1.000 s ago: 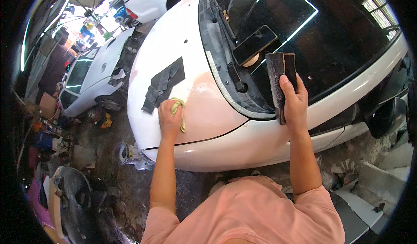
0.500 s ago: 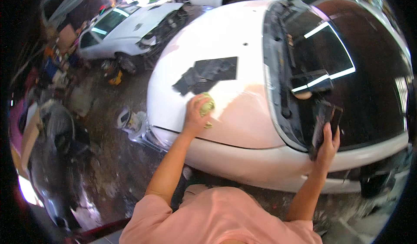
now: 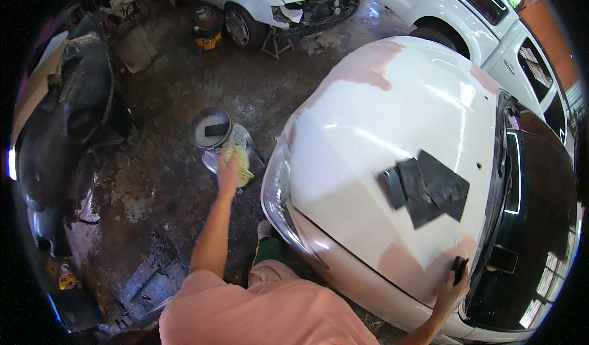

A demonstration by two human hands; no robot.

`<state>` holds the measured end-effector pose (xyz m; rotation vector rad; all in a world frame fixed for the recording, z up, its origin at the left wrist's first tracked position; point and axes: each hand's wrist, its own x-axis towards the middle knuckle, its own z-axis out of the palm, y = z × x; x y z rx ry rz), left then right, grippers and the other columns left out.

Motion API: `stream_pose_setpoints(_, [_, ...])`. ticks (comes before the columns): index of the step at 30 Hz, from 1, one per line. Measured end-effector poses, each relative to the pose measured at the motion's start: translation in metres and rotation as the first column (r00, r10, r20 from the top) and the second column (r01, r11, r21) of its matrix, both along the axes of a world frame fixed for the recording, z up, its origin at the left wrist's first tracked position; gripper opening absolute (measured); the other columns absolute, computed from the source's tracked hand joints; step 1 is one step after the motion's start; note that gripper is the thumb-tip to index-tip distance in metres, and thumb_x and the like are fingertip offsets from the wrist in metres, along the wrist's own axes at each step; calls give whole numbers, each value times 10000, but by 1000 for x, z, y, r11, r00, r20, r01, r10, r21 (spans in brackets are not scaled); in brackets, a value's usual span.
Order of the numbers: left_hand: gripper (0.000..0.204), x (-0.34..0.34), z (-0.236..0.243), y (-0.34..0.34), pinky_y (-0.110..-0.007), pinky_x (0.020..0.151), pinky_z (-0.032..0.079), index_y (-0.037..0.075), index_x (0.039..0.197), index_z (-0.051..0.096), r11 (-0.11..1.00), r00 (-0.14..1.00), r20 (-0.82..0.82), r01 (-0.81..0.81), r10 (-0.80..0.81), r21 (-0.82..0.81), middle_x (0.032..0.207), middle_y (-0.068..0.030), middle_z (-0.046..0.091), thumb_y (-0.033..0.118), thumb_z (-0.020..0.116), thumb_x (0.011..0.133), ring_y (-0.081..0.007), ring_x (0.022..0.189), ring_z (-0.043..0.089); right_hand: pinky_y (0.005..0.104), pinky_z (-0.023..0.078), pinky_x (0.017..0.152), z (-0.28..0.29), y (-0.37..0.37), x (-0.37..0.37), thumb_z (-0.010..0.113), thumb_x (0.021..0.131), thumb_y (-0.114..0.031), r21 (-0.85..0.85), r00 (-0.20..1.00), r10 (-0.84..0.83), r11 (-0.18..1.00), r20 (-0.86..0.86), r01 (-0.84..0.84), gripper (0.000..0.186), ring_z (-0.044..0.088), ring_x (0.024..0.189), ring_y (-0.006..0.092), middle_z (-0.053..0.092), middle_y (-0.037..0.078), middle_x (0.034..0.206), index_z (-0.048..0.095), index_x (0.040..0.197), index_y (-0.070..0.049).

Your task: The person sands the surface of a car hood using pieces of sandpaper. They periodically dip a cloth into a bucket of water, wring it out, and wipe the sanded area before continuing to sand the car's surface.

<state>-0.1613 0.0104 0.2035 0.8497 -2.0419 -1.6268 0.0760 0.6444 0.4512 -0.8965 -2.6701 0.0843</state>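
My left hand [image 3: 228, 174] is closed on a crumpled yellow-green cloth [image 3: 240, 166], held out over the floor beside a round bucket [image 3: 195, 137]. Cloudy liquid fills the bucket, and a dark rectangular piece [image 3: 216, 129] shows in it. On the right, my right hand [image 3: 452, 293] grips a small black sanding block [image 3: 458, 269] at the rear near corner of the white car hood [image 3: 362, 179], by the windshield. Several dark sandpaper sheets [image 3: 426, 191] lie overlapping on the hood. Dull pinkish patches [image 3: 402, 259] mark its paint.
A black bumper-like car part [image 3: 73, 124] stands at the left. Beyond the bucket are a white car with its front stripped [image 3: 294, 1], propped on a stand [image 3: 276, 43], and a yellow-and-black canister [image 3: 207, 29]. Another white vehicle [image 3: 460, 19] is close behind the hood.
My left hand has carried the cloth off the hood, leftward to the bucket. My right hand has come down from over the windshield to the hood's rear corner. The view has swung left.
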Motion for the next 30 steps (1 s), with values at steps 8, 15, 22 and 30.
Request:
stream_pose_setpoints(8, [498,-163,-139,-219,-492,1072,482,108,1396,619,822,853,512,360,-99,-441,1365,-210,619,281,718,939,-399,1270,601,456,446,1084,-26,-5,-7,626,1029,-232,7,975,-220,975,10,220,480,582,1271,409,624,225,1358,586,1446,3])
stream_pose_setpoints(15, [594,-229,-212,-244,-513,1168,430,183,1473,589,643,324,940,743,-103,-186,1518,-202,563,410,629,926,-398,1403,536,423,406,1144,-23,-22,10,617,1023,-202,-31,957,-283,959,-60,282,478,590,1301,360,636,213,1416,599,1441,28])
stream_pose_setpoints(22, [456,-211,-300,-324,-487,1094,484,17,1339,649,312,348,902,913,-255,-264,1359,-278,646,188,635,917,-447,1261,624,454,428,1101,-38,-28,-24,665,995,-147,-94,928,-361,931,-90,353,458,591,1249,394,643,212,1351,610,1430,-16])
stream_pose_setpoints(30, [445,-167,-160,-272,-517,1029,490,21,1268,648,418,619,675,780,-402,-466,1257,-238,641,51,661,824,-450,1187,619,496,423,1092,-26,-51,-25,669,997,-191,135,950,-308,941,-52,312,465,566,1242,414,638,196,1300,612,1435,-49])
